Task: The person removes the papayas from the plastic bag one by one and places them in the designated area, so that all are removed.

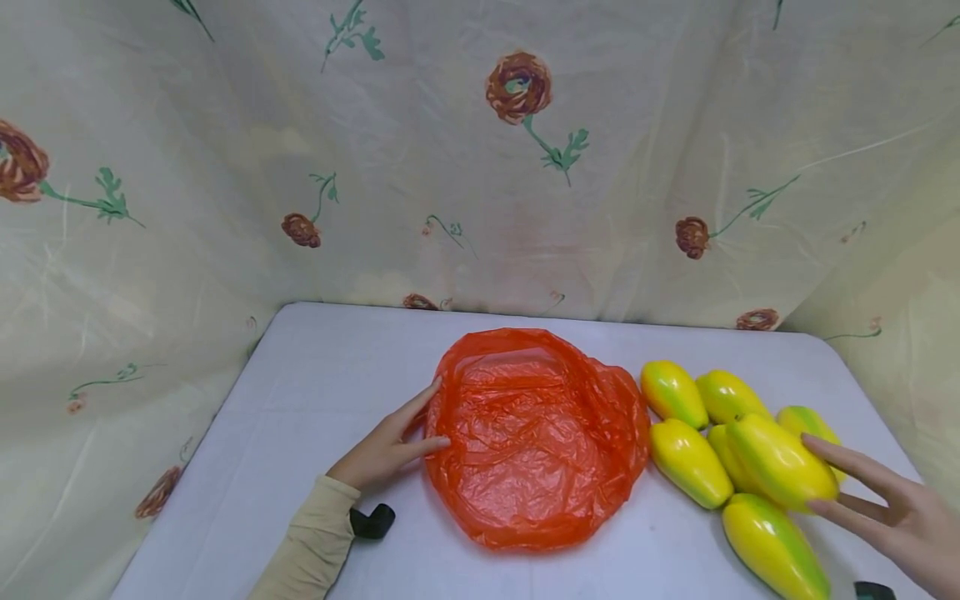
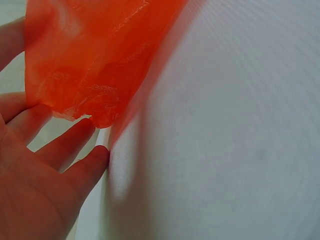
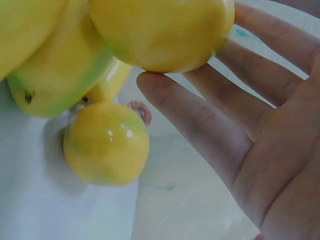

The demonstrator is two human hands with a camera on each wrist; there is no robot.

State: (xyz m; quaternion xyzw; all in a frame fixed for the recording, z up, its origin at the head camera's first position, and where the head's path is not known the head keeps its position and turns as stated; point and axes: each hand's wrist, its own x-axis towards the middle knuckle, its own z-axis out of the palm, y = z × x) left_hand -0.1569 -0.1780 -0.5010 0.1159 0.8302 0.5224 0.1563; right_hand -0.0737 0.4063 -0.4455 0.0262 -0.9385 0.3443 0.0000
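A red plastic bag [image 1: 532, 442] stands on the white table with its mouth spread wide and its rim rolled. My left hand [image 1: 386, 450] holds the left side of its rim, thumb over the edge. In the left wrist view the fingers [image 2: 70, 142] lie against the bag's outside, and the thumb tip is hidden behind the plastic. To the right, my right hand [image 1: 892, 508] grips one glossy yellow-green mango [image 1: 783, 462] by its right end, over the other mangoes. The right wrist view shows fingertips at the mango's underside [image 3: 165, 40].
Several more mangoes lie right of the bag, among them one at the front [image 1: 776, 546] and one by the bag's edge [image 1: 690, 462]. A floral curtain [image 1: 420, 150] hangs round the table [image 1: 322, 358]. Black straps [image 1: 372, 522] show at the wrists.
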